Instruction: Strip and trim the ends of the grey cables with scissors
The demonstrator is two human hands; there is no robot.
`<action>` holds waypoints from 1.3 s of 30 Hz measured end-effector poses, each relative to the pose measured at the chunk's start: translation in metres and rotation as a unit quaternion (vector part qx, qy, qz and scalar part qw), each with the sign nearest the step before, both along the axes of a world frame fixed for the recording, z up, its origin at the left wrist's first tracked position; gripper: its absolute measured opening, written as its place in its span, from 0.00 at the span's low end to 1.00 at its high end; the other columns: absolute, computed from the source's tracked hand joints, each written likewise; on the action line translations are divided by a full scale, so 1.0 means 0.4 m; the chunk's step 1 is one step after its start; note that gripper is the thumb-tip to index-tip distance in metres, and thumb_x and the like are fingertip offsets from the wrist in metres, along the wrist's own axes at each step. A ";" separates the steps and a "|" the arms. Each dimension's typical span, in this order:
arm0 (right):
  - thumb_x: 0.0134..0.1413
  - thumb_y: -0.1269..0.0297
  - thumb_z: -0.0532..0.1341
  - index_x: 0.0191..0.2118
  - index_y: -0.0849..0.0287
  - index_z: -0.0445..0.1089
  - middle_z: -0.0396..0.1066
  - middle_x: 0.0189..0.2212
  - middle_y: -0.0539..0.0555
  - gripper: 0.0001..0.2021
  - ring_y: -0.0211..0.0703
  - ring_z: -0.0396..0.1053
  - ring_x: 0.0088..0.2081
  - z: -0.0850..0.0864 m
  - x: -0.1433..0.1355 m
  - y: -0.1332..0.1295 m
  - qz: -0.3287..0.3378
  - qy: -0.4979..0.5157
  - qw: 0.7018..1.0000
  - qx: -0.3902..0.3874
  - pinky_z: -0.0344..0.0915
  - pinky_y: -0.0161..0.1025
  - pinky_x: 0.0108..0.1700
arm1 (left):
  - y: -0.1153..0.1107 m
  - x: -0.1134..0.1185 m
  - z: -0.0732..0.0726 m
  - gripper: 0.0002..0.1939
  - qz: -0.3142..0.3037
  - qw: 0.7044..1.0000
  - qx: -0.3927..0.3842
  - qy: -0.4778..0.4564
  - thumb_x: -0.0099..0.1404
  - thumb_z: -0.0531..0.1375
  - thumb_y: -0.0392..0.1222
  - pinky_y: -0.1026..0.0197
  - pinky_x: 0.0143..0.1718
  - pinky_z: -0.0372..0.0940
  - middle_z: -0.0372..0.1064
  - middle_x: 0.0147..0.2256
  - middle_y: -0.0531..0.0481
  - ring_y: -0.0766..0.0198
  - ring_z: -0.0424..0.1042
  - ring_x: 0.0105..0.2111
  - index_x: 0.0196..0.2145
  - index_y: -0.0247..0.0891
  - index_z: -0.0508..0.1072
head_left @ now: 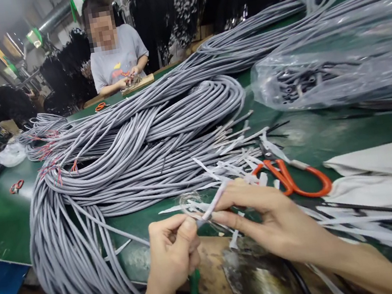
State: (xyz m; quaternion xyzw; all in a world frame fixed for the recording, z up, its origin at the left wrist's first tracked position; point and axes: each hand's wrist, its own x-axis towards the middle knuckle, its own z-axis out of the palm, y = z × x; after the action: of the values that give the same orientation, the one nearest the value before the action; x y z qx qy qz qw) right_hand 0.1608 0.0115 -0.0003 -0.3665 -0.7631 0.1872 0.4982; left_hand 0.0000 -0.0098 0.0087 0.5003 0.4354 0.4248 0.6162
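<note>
My left hand (177, 248) is closed in a pinch at the end of a grey cable (136, 238), which reaches it from the left. Beside it, my right hand (268, 217) grips the pale, bent cable end (215, 201) between thumb and fingers. The fingertips of both hands almost meet, and fine loose fibres (190, 202) stick out above them. Whether the pale part is the sheath or a wrapping strip I cannot tell. Just beyond my right hand lie orange-handled scissors (291, 178) and white strips (227, 167).
A big pile of grey cables (135, 142) covers much of the green table (3, 234) and hangs over its front edge. At the right are a clear plastic bag (336, 68) with dark parts and a white cloth (383, 166). Across the table a person (116, 55) works.
</note>
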 end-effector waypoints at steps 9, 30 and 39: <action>0.50 0.42 0.58 0.20 0.60 0.68 0.59 0.14 0.47 0.24 0.33 0.55 0.18 -0.043 -0.007 0.021 0.158 0.124 0.940 -0.275 0.54 0.32 0.19 | 0.003 0.004 0.004 0.27 -0.005 0.999 -0.010 -0.032 0.50 0.62 0.65 0.71 0.08 0.39 0.43 0.13 0.63 0.79 0.42 0.09 0.20 0.34 0.65; 0.49 0.46 0.61 0.20 0.60 0.66 0.56 0.16 0.47 0.21 0.33 0.51 0.19 -0.019 0.010 0.013 0.146 0.199 0.925 -0.288 0.50 0.33 0.21 | 0.007 0.023 0.001 0.13 0.038 0.997 0.036 0.056 0.54 0.64 0.44 0.70 0.14 0.41 0.49 0.14 0.62 0.77 0.44 0.14 0.33 0.30 0.76; 0.53 0.49 0.59 0.20 0.60 0.68 0.58 0.16 0.47 0.20 0.33 0.53 0.20 -0.015 0.019 0.010 0.169 0.162 0.940 -0.247 0.54 0.33 0.23 | 0.008 0.021 0.013 0.05 0.027 0.968 0.168 0.185 0.60 0.58 0.38 0.69 0.20 0.57 0.71 0.29 0.47 0.64 0.69 0.29 0.31 0.35 0.73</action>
State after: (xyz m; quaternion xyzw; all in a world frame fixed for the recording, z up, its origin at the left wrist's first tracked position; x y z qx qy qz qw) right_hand 0.1685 0.0154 -0.0061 -0.3088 -0.6528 0.5078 0.4698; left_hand 0.0083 -0.0067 0.0138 0.6543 0.4779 0.4084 0.4205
